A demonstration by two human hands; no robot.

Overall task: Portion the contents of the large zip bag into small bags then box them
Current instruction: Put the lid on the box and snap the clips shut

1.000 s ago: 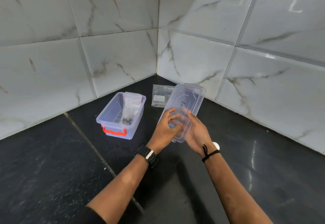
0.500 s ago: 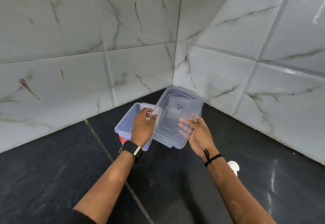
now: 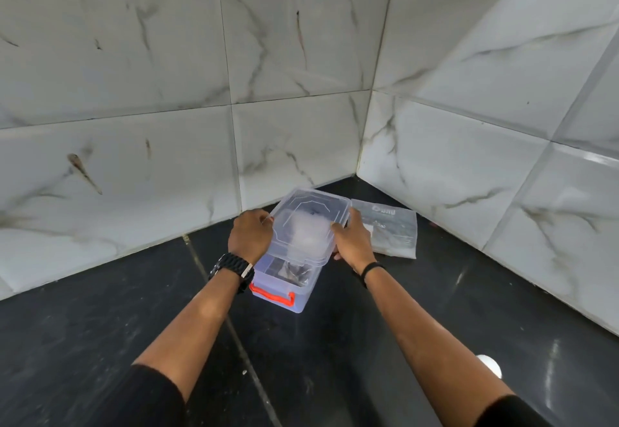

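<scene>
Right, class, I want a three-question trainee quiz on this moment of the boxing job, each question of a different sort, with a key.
1. True or false: the lid is fully seated on the box.
2. Which hand holds the lid's right edge?
3. The large zip bag lies: A) in the box B) on the counter, right of the box C) on the lid.

Key: 1 false, it sits shifted towards the wall; 2 the right hand, the left hand holds the other edge; 3 B.

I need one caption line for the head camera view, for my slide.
Both hands, left hand and right hand, lower the clear lid onto the box; the large zip bag lies beside it.
</scene>
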